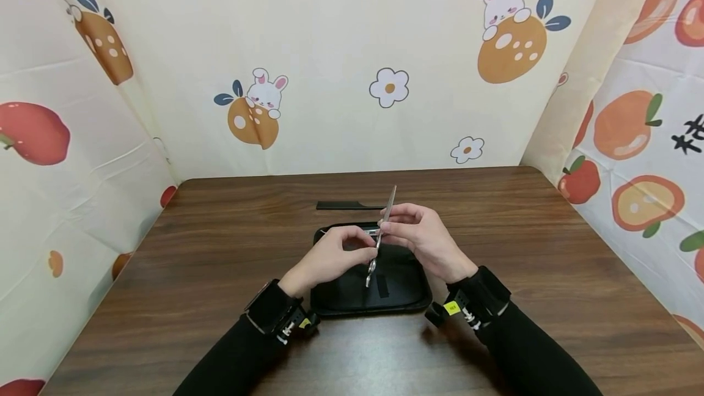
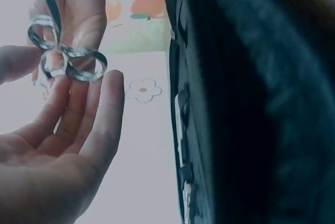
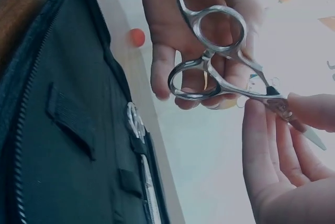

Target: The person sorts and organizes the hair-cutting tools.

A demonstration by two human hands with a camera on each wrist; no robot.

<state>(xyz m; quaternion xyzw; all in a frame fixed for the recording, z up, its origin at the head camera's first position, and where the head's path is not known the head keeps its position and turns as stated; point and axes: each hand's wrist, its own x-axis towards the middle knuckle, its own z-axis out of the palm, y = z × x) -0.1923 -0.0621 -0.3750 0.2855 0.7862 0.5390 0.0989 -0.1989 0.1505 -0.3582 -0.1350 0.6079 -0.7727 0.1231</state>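
Silver hairdressing scissors [image 3: 219,51] with two finger rings and a curved finger rest stand up between the hands, blade end away from me. My right hand [image 1: 426,237] pinches them near the pivot, between thumb and fingertips. At the ring end is my left hand [image 1: 332,258], thumb and fingertips lightly on the handle; part of this contact is hidden. Beneath them lies an open black zippered case [image 1: 343,295] with elastic loops. Another silver tool with finger rings [image 3: 135,121] is tucked into the case's far side.
A flat black comb [image 1: 341,205] lies on the brown wooden table [image 1: 231,219] behind the case. Cream cloth [image 1: 330,35] with rabbit and flower prints hangs at the back, and fruit-patterned cloth [image 1: 638,157] covers the sides. Each wrist wears a black camera strap [image 1: 478,292].
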